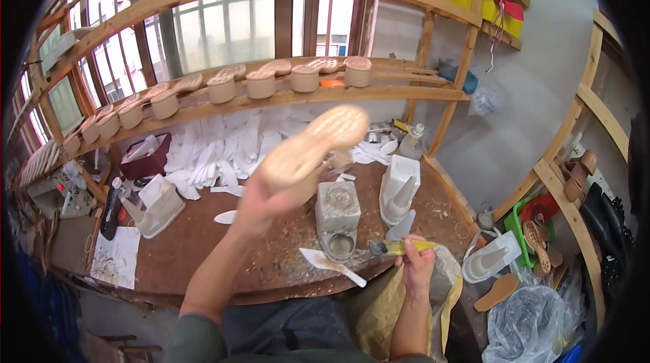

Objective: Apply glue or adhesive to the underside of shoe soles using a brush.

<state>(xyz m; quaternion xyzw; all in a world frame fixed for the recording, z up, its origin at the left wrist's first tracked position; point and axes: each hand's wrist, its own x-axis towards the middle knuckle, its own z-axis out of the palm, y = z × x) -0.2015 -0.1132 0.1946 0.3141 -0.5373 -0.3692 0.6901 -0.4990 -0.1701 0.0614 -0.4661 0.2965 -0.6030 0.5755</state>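
Observation:
My left hand (265, 206) is closed around the heel end of a beige shoe sole (313, 143), lifted over the workbench (223, 255) with its patterned underside showing. Both are slightly blurred. At the bench's front edge my right hand (418, 265) grips a brush (391, 248) with a yellow handle, its dark bristles pointing left. Just left of the bristles stands a stained white plastic container (338, 209) with a round opening in its lower front part. A white flat-bladed scraper (332, 266) lies in front of that container.
Along the wooden rack (386, 92) stand several beige soles (222, 87). White insole-like pieces (217, 153) are heaped at the back. White plastic stands (399, 190) flank the work area. On the right are a green basket (518, 228), a loose sole (497, 293) and clear plastic bags (528, 315).

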